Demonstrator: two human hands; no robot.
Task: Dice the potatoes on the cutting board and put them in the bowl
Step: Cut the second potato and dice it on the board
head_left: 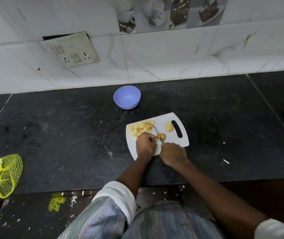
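My left hand [145, 144] pinched a potato piece [162, 136] on the white cutting board [172, 144], while my right hand [173, 155] curled around the knife [157, 132] (handle hidden), blade across that piece. Diced cubes [141, 128] lay at the board's far-left; another chunk [169, 127] sat beside the handle slot. The blue bowl [127, 97] stood beyond the board.
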